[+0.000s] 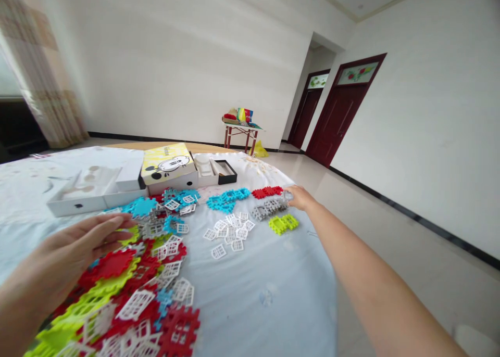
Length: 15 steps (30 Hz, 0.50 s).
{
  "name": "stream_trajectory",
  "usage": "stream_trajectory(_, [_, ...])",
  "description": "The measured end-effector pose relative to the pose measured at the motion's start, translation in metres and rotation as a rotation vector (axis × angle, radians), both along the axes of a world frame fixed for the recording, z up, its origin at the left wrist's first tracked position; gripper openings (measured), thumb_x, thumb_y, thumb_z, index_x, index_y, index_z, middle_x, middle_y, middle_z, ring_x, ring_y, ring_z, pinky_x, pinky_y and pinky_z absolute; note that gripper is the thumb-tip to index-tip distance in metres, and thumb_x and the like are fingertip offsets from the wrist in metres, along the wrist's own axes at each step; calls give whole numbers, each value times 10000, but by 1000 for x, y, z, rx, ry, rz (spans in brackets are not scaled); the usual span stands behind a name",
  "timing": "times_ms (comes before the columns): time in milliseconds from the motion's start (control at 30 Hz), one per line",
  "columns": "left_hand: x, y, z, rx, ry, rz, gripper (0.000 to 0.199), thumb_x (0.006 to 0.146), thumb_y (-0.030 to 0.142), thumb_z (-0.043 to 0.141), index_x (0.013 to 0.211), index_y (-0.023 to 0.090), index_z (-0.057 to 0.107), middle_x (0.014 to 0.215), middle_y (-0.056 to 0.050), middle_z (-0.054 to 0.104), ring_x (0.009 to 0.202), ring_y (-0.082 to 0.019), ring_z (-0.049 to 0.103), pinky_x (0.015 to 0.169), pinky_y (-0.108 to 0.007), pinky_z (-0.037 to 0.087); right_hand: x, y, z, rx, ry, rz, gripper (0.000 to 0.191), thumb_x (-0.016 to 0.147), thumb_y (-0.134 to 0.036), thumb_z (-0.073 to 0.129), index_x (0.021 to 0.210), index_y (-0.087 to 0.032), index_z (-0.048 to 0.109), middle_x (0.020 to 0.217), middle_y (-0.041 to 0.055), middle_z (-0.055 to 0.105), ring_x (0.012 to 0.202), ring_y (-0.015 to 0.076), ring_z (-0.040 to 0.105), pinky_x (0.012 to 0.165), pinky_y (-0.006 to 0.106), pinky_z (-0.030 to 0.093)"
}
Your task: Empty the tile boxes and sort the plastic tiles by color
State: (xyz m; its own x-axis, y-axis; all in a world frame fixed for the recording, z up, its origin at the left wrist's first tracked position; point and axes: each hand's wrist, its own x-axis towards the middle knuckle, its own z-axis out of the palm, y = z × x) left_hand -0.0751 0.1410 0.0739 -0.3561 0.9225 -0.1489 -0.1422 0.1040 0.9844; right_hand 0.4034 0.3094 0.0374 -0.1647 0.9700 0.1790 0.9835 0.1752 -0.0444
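Observation:
My left hand (91, 237) hovers over the left-hand heap of plastic building pieces (113, 266), its fingers loosely bent and apart, with nothing visible in them. The heap mixes red, lime, blue and grey notched plates with white window frames (135, 305). At the table's right edge, my right hand (300, 197) is closed on a grey building piece (287, 195), mostly hidden by the fingers. Beside it lie red pieces (267, 192), a row of grey pieces (269, 209) and lime pieces (284, 224). Blue pieces (227, 199) and loose white window frames (230, 229) lie in the middle.
Behind the heap stand a yellow-and-white cartoon box (170, 164), an open white box (74, 203) and a small black-rimmed box (227, 172). A pale cloth (265, 279) covers the table. A small side table (242, 127) stands by the far wall.

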Motion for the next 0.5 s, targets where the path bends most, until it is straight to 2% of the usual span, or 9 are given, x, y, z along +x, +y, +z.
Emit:
stream_trajectory(100, [-3,2,-3,15,20,12,355,481,331,767,807,233,668,920,-19,692,704,-184,644,529,-220,553,4,11,-7,-35,-30,-5,575,558,-132,715,1117,-199,603,1109,84,587,1038,257,516,881,297,377])
stream_trajectory(300, [-12,5,-9,23,44,6,412,451,380,795,814,227,675,920,-13,690,771,-166,634,615,-170,539,0,20,-20,-82,-22,50,597,543,-62,683,1117,-208,608,1091,71,610,1012,237,544,876,270,388])
stream_trajectory(400, [-16,7,-11,47,60,2,392,490,389,782,829,221,678,941,-16,688,808,-167,629,645,-160,530,0,17,-19,-90,-12,81,623,573,-14,616,1169,-189,571,1173,87,569,1060,225,522,908,262,373])
stream_trajectory(500, [-20,9,-10,58,63,-1,316,563,369,747,825,207,676,953,-24,685,811,-175,631,658,-180,531,-5,8,-11,-56,30,81,623,594,9,559,1188,-180,552,1208,96,540,1095,221,496,931,274,360])
